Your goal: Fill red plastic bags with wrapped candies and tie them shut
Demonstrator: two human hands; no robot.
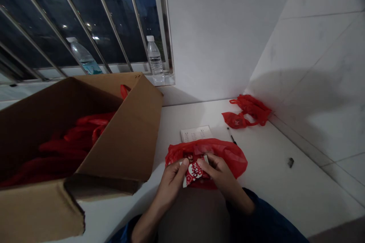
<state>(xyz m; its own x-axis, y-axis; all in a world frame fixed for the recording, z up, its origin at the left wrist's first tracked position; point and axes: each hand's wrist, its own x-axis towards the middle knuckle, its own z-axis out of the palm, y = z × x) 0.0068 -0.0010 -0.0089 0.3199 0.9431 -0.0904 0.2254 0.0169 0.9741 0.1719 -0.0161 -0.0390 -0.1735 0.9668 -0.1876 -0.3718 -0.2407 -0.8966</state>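
Between my two hands is a small red-and-white snack packet with printed lettering. My left hand pinches its left edge, thumb on top. On the other edge, my right hand is closed with its thumb pressed on the packet. Beneath and behind the packet lies an open red plastic bag, spread on the white table. A few dark red packets show at the bag's mouth, partly hidden by my hands.
A large open cardboard box with red bags inside stands at left. Behind the bag lie a printed sheet and a pen. More red bags sit by the wall. Bottles stand on the barred window's sill.
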